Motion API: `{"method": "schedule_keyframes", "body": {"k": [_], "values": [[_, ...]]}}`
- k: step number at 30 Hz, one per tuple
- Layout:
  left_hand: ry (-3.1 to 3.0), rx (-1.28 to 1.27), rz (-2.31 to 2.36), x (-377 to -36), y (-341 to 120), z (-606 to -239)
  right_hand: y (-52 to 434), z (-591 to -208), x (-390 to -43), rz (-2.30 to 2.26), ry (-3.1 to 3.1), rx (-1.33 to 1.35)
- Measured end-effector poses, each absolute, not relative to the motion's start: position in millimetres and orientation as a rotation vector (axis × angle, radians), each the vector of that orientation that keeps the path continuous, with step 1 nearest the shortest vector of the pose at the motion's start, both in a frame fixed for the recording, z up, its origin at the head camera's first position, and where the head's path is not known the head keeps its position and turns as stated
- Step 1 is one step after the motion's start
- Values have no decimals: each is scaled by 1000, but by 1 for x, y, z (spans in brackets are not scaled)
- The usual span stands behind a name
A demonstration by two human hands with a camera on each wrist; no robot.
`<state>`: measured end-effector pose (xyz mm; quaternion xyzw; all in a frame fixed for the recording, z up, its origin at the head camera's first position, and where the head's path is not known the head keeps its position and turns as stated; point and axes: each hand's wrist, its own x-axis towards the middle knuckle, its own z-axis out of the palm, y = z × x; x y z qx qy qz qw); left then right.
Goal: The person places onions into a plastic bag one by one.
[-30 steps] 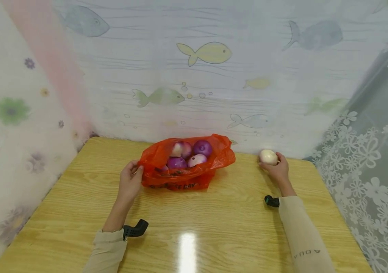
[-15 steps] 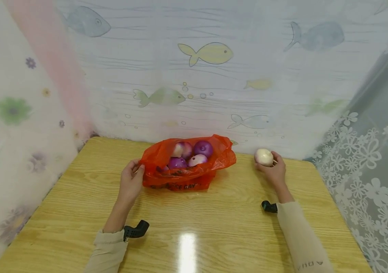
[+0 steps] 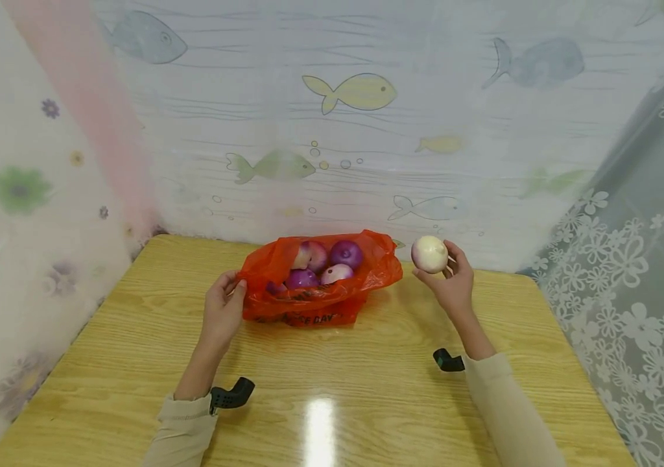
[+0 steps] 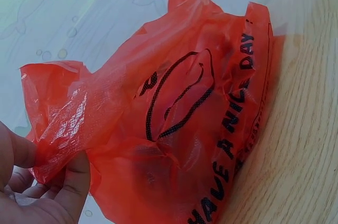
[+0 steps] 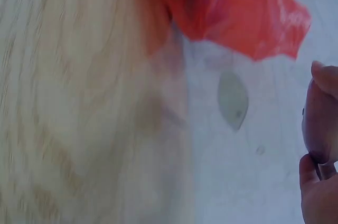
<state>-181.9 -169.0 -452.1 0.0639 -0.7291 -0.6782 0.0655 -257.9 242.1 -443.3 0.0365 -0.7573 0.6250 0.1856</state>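
Observation:
A red plastic bag [image 3: 303, 310] lies on the table with its mouth spread, and several purple onions [image 3: 346, 255] show inside. My left hand [image 3: 224, 311] pinches the bag's left edge between thumb and fingers; in the left wrist view those fingers [image 4: 78, 179] grip the thin red film [image 4: 121, 129], printed with black letters. On the other side my right hand [image 3: 454, 282] holds a pale onion [image 3: 429, 254] with purple at its side, raised above the table a little to the right of the bag. The right wrist view catches this onion [image 5: 319, 123] at its right edge.
The wooden table [image 3: 332, 363] ends at the back against a fish-patterned sheet [image 3: 349, 143]. A flower-patterned curtain [image 3: 629, 311] hangs at the right side. Black wrist cameras [image 3: 233, 393] stick out from both sleeves.
My right hand has lifted the pale onion from the table's back right and carried it left toward the bag. The left hand keeps its pinch on the bag with little movement.

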Motion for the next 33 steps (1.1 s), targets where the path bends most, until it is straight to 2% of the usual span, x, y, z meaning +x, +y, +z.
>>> {"method": "schedule_keyframes", "body": {"k": [10, 21, 33], "values": [[-2184, 181, -2047, -181, -168, -449, 196, -441, -254, 1866, -2073, 363], [-2153, 170, -2068, -178, -167, -444, 137, -436, -244, 1891, -2238, 487], [-2125, 162, -2054, -176, -165, -438, 107, -456, -257, 1736, -2497, 559]]}}
